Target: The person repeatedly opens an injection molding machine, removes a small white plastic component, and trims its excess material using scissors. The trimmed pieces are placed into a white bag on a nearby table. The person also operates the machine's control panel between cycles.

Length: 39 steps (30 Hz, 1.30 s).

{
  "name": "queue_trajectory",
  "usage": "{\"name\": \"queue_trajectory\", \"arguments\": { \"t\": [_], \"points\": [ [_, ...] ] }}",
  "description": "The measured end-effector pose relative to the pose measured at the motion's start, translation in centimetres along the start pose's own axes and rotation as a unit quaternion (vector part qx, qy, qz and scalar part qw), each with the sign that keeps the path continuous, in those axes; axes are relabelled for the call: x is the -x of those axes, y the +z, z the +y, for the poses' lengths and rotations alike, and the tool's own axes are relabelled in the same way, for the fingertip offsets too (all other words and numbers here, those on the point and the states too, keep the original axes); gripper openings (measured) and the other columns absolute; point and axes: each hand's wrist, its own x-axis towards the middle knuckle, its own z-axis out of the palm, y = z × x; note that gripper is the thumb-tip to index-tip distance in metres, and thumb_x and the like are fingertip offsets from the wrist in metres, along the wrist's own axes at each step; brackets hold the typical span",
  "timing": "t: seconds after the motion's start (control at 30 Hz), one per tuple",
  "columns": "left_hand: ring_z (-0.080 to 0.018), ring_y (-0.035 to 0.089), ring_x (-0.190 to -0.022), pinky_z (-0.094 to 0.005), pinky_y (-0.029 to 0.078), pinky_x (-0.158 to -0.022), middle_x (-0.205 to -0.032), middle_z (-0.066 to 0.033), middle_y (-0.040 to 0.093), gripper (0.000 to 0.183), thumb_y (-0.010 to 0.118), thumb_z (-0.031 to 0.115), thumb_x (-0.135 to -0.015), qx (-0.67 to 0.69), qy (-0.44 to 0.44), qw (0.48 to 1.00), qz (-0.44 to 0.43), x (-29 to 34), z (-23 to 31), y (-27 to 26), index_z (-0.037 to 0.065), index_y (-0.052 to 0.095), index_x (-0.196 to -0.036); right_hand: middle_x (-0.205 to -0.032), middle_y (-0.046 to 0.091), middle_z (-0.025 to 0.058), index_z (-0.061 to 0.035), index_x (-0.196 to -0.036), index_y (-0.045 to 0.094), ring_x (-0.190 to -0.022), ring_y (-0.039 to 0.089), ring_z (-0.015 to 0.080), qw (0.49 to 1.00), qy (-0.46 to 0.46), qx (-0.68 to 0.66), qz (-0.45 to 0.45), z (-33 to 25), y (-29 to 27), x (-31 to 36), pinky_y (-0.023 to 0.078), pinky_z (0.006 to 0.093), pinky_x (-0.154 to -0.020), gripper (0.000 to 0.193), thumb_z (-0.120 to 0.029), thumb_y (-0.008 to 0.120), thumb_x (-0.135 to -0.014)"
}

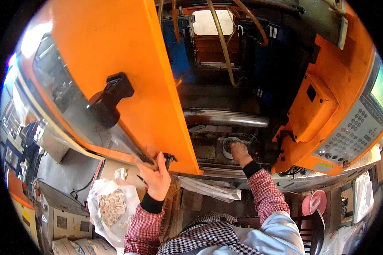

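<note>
My left hand [156, 176] is wrapped round the lower end of the long door handle [130, 144] on the orange machine door [123, 42]. A thin dark pointed thing [142, 180] sticks out beside this hand; its kind I cannot make out. Inside the machine, below a shiny metal bar [230, 119], my right hand [240, 153] reaches down to a small round white container [226, 151]. Its fingers are bent at the rim and partly inside. Whatever they hold, if anything, is hidden.
Right of the opening stands an orange control panel [347, 131] with keys and a screen. Hoses [221, 42] hang inside the machine. At the lower left lies an open white bag [95, 197] of small pale parts [112, 208]. A pink basin [321, 197] is at the right.
</note>
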Motion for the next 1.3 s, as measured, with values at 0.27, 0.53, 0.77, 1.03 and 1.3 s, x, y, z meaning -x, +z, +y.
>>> {"name": "queue_trajectory", "arguments": {
  "t": [0.27, 0.53, 0.77, 1.03, 1.3],
  "points": [
    [-0.0115, 0.051, -0.065, -0.0227, 0.046, -0.053, -0.090, -0.0102, 0.053, 0.042, 0.051, 0.003, -0.089, -0.032, 0.046, 0.998, 0.026, 0.5, -4.1, -1.0, -0.001, 0.030, -0.125, -0.075, 0.058, 0.0141, -0.0014, -0.080, 0.057, -0.071, 0.062, 0.0270, 1.000, 0.026, 0.009, -0.004, 0.6, 0.1, 0.3, 0.052, 0.0366, -0.058, 0.010, -0.008, 0.051, -0.084],
    [-0.0112, 0.052, -0.070, -0.0199, 0.046, -0.056, -0.092, -0.0105, 0.052, 0.030, 0.051, 0.002, -0.089, 0.050, -0.054, 0.994, 0.087, 0.0, -4.1, -2.3, -0.003, 0.036, -0.115, -0.072, 0.059, 0.0196, -0.0003, -0.075, 0.061, -0.069, 0.061, 0.0337, 0.995, 0.009, -0.081, 0.064, -0.6, -2.6, 0.2, 0.051, 0.0416, -0.059, 0.006, -0.003, 0.056, -0.077],
    [-0.0097, 0.050, -0.063, -0.0207, 0.043, -0.051, -0.082, -0.0066, 0.052, 0.019, 0.050, 0.005, -0.091, -0.029, -0.027, 0.993, 0.110, -1.0, -3.3, -2.6, -0.002, 0.042, -0.107, -0.098, 0.059, 0.0238, 0.0036, -0.103, 0.057, -0.089, 0.058, 0.0376, 0.833, -0.076, -0.423, 0.348, -4.1, -11.6, -14.5, 0.047, 0.0367, -0.072, 0.025, 0.004, 0.051, -0.079],
    [-0.0088, 0.048, -0.061, -0.0205, 0.041, -0.051, -0.081, -0.0077, 0.048, 0.014, 0.048, 0.003, -0.090, -0.082, -0.098, 0.976, 0.174, -0.2, -3.0, -2.2, -0.003, 0.040, -0.101, -0.107, 0.054, 0.0246, -0.0004, -0.116, 0.055, -0.103, 0.051, 0.0389, 0.839, 0.078, -0.478, 0.249, -3.2, -13.6, -33.9, 0.040, 0.0426, -0.092, 0.046, 0.005, 0.047, -0.071],
    [-0.0109, 0.047, -0.079, -0.0210, 0.042, -0.061, -0.105, -0.0096, 0.049, 0.030, 0.048, 0.011, -0.093, -0.113, -0.074, 0.972, 0.190, 0.8, -3.4, -2.1, -0.002, 0.039, -0.118, -0.110, 0.049, 0.0273, -0.0070, -0.120, 0.056, -0.106, 0.044, 0.0420, 0.859, 0.058, -0.435, 0.265, -2.3, -10.7, -38.5, 0.036, 0.0453, -0.094, 0.054, 0.001, 0.052, -0.067]
  ]
}}
